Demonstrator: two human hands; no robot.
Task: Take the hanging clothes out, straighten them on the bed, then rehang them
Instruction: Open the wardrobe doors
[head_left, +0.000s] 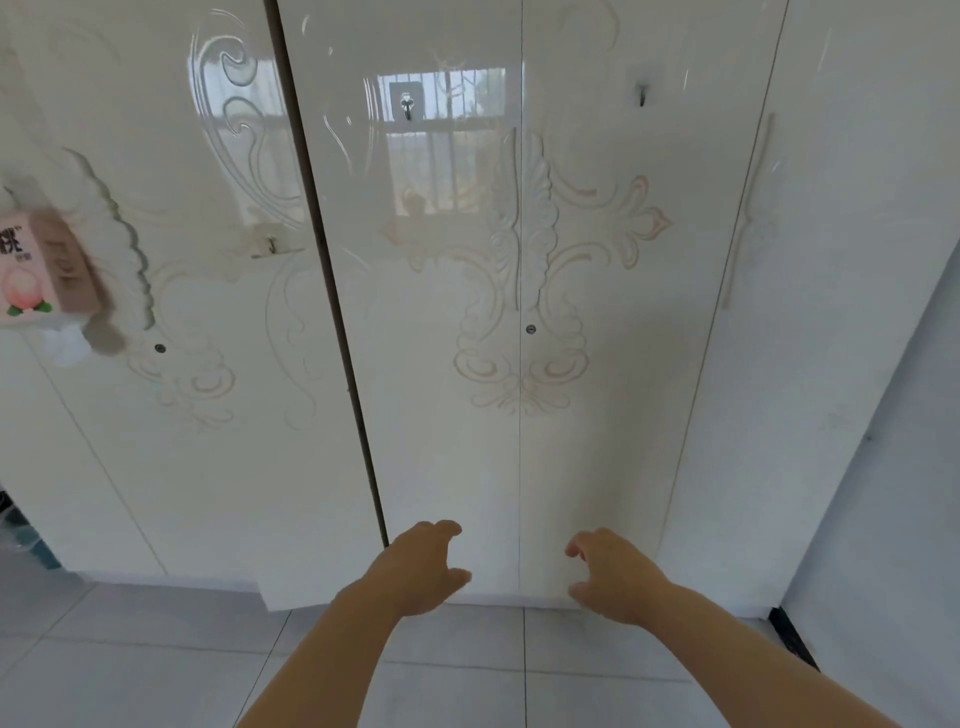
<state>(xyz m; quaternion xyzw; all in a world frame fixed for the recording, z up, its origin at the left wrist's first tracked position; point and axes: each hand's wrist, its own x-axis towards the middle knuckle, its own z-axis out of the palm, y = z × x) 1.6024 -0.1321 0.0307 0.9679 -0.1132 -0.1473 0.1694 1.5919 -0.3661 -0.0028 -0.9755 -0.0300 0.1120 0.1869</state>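
A glossy white wardrobe (447, 364) with embossed scroll patterns fills the view, and its two middle doors meet at a closed seam. No clothes are visible; they are hidden behind the doors. My left hand (421, 569) reaches toward the lower part of the left middle door with fingers loosely curled and holding nothing. My right hand (610, 574) is level with it before the right middle door, also loosely curled and holding nothing. Neither hand plainly touches a door.
The far-left door (171, 312) stands slightly ajar, with a dark gap along its edge. A pink tissue pack (44, 270) hangs on it. Small hooks (407, 106) stick on the doors. Grey floor tiles (156, 649) lie below and a white wall (893, 467) stands at right.
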